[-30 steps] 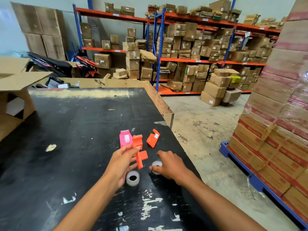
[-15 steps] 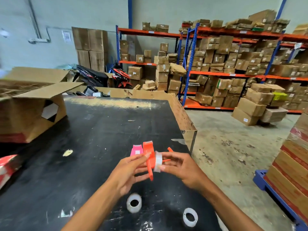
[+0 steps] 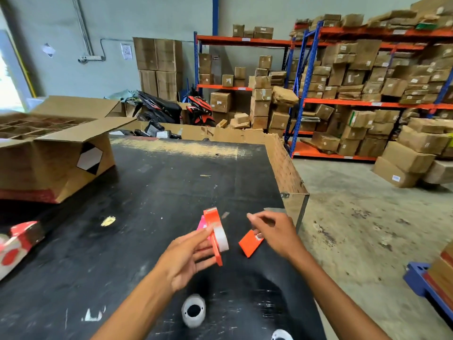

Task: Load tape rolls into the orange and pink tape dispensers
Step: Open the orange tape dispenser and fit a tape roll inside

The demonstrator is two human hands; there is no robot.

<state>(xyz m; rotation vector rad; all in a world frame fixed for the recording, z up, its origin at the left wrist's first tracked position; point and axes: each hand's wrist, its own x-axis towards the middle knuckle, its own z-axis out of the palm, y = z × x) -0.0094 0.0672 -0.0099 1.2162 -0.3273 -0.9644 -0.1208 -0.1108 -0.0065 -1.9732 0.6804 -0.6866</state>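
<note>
My left hand [image 3: 188, 256] holds the orange tape dispenser [image 3: 212, 224] upright above the black table, with a clear tape roll [image 3: 221, 239] seated against its side. The pink dispenser [image 3: 202, 223] lies on the table just behind it, mostly hidden. My right hand [image 3: 277, 231] hovers to the right with fingers apart, over a flat orange dispenser piece [image 3: 250, 244] lying on the table; it does not hold the piece. A loose clear tape roll [image 3: 193, 310] sits near the table's front edge, and another roll [image 3: 282, 335] shows at the bottom edge.
An open cardboard box [image 3: 56, 153] with dividers stands at the table's [image 3: 152, 192] back left. A red-and-white package [image 3: 17, 241] lies at the left edge. The table's right edge drops to a concrete floor; shelving with boxes fills the back.
My right hand has let go of the tape roll and dispenser and moved right, over the orange piece. The left hand keeps the dispenser, now carrying the roll. The camera has tilted up.
</note>
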